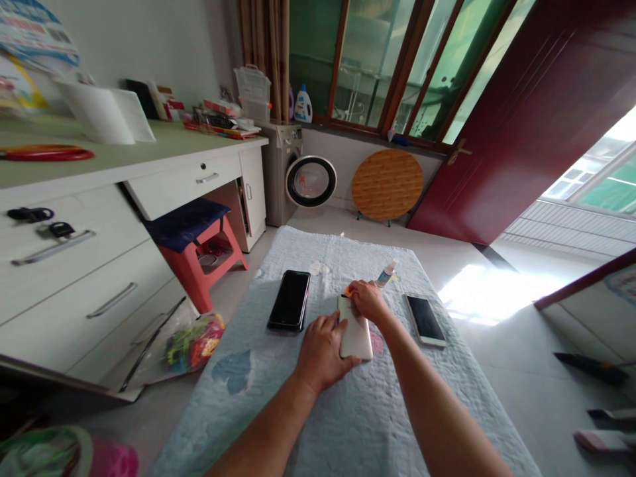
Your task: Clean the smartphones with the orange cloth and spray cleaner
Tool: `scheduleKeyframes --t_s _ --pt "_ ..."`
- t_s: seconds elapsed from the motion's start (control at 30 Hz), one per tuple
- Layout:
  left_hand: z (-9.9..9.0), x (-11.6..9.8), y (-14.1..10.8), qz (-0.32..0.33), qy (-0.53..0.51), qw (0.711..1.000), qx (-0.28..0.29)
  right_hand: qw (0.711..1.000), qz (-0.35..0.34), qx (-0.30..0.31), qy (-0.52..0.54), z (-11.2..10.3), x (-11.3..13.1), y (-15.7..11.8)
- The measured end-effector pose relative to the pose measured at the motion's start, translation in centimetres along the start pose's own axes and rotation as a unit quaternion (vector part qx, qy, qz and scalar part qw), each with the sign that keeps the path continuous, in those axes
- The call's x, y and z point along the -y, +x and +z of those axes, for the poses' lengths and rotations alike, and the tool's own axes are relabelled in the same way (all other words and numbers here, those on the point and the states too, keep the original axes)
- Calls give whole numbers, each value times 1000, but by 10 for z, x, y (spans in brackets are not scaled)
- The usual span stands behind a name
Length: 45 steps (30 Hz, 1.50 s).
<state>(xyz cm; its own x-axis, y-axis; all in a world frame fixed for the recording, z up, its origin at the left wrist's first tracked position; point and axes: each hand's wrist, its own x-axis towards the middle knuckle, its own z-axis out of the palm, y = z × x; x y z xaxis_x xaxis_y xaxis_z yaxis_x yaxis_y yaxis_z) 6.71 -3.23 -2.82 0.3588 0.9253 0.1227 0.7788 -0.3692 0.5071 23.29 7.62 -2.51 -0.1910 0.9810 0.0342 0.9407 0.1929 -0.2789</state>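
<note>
A white phone (356, 338) lies with its pale back up on the cloth-covered table (293, 424). My left hand (322, 351) steadies it, with the thumb at its near edge and the fingers along its left side. Closed over its far end, my right hand (366, 301) presses a small orange piece, perhaps a cloth (349, 289), near the dark camera area. The fingers hide most of that piece. To the left rests a black phone (289, 300), screen up. A white-framed phone (425, 320) with a dark screen is on the right. Just beyond my right hand is a small spray bottle (386, 273).
A red stool (199, 265) with a dark seat stands left of the table, by a white desk (99, 265). Behind are a washing machine (281, 172) with its door open and a round wooden tabletop (387, 184). A plastic bag (183, 348) sits on the floor.
</note>
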Motion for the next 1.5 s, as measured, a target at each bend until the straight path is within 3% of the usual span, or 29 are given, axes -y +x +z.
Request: scheduleKeyframes --t_s 0.23,0.67,1.13,1.3,1.5 --pt "-1 -1 0 9 -5 1000 -1 1000 18 -9 -2 -6 -19 -5" --pt "4 3 1 2 9 1000 8 998 -53 25 18 7 25 14" --pt "4 -1 -2 -16 21 999 -24 993 -107 27 -43 4 40 -15" --pt "6 -2 -3 -8 25 998 -48 985 -158 58 -33 2 38 -28" --pt "6 -2 -3 -12 42 998 -38 987 -147 49 -47 3 36 -14"
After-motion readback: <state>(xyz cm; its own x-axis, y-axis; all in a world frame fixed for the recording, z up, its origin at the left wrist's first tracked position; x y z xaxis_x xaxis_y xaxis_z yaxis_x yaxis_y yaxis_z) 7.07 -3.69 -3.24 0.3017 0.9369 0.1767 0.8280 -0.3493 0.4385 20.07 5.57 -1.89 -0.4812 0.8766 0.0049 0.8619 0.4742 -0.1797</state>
